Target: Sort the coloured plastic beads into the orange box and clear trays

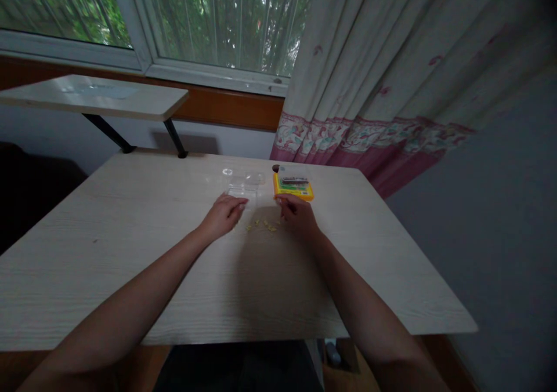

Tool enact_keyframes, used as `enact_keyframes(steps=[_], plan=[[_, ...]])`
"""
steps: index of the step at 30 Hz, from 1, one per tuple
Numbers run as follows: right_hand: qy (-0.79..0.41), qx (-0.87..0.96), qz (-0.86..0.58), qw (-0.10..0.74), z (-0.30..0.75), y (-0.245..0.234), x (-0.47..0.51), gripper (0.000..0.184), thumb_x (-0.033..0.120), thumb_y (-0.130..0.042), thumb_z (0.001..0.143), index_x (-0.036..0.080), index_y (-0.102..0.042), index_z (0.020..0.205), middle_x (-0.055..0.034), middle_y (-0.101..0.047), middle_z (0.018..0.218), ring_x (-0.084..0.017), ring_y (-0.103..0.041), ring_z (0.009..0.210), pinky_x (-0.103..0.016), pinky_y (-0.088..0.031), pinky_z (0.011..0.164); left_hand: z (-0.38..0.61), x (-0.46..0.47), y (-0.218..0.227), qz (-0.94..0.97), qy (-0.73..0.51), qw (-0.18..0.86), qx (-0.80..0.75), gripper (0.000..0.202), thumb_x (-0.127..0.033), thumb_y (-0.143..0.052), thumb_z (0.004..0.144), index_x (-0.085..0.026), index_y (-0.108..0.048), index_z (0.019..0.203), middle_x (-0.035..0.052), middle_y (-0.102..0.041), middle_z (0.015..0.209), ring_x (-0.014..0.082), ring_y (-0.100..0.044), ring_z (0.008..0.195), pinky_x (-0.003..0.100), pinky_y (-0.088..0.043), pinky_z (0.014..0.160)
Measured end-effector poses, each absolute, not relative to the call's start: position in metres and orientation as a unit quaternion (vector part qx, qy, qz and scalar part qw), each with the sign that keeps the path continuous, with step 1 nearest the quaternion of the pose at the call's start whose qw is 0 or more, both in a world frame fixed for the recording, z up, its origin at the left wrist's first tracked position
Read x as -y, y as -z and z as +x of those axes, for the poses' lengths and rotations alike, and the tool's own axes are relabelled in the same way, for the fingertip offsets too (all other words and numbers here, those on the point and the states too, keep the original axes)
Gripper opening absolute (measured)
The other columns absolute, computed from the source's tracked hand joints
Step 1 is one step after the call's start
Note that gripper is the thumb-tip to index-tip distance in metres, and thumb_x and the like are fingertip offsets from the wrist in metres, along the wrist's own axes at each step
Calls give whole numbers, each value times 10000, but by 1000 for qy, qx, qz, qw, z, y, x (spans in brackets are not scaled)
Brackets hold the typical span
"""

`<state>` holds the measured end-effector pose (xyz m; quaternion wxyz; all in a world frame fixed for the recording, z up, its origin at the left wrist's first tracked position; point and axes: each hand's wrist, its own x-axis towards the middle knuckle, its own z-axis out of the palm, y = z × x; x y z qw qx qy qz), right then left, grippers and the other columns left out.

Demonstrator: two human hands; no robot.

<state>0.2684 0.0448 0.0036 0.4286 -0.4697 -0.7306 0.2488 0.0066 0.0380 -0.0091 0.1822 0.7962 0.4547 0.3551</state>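
Observation:
My left hand (pixel 223 214) is at the near left side of a clear plastic box (pixel 237 181) with its lid folded back. Its fingers and thumb are closed at the box's near edge. My right hand (pixel 299 213) is pinched just in front of a yellow package (pixel 306 192); what its fingertips hold is too small to make out. Between the hands and slightly nearer, several small pale yellow pieces (pixel 266 223) lie scattered on the table. Part of the yellow package lies under a clear, printed cover.
The pale wooden table (pixel 174 287) has a raised shelf (pixel 143 102) on black legs at its back left. A curtain (pixel 339 90) hangs behind the right side, beside a window (pixel 230 26). The grey wall (pixel 478 218) stands at the right.

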Motion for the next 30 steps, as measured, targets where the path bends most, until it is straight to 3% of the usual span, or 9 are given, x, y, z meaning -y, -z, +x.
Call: enact_keyframes(steps=[4,8,11,15,20,27,30], plan=[[-213,791,-442,366,267,-5,-44,271,299,-542,909,231,-713,1108,-19,-689,809,-136,-590,645,-282,-497,691,16,-37,9,791,-376,249,-414,377,-380,-493,947,-205,-630,1252,101,-667,1211,243,-593,1132,430,-447,1015],[-154,882,-350,276,263,-10,-44,196,212,-658,821,218,-740,999,-52,-679,906,-170,-609,830,-302,-479,800,24,-39,10,755,-417,296,-411,401,-411,-497,938,-218,-610,1271,106,-620,1290,244,-550,1223,459,-390,1096],[-116,912,-288,268,257,-13,-43,130,187,-694,798,212,-742,916,-65,-678,963,-193,-606,926,-326,-457,876,30,-40,10,718,-435,341,-422,404,-438,-480,942,-236,-622,1261,97,-590,1344,241,-492,1304,464,-314,1157],[-78,913,-299,266,253,-13,-41,125,177,-696,803,206,-738,917,-65,-670,934,-189,-600,872,-316,-457,834,33,-40,7,668,-455,398,-434,395,-458,-461,957,-260,-640,1248,68,-555,1402,240,-410,1385,477,-210,1205],[-43,925,-307,219,249,-14,-37,179,176,-702,805,205,-746,975,-77,-676,945,-206,-596,887,-328,-453,824,33,-40,5,625,-481,453,-414,392,-457,-443,970,-274,-629,1262,54,-565,1399,241,-466,1348,459,-314,1160],[-1,934,-307,182,245,-14,-35,121,186,-674,834,208,-759,917,-59,-674,884,-198,-580,846,-310,-436,782,33,-38,7,658,-462,429,-411,388,-467,-431,981,-283,-638,1252,58,-556,1408,240,-434,1379,477,-273,1180],[15,935,-305,180,244,-12,-36,101,196,-655,855,198,-751,888,-63,-677,883,-196,-575,846,-310,-424,785,31,-35,5,686,-440,400,-419,395,-453,-408,988,-269,-630,1258,65,-585,1370,238,-484,1335,470,-307,1163]])
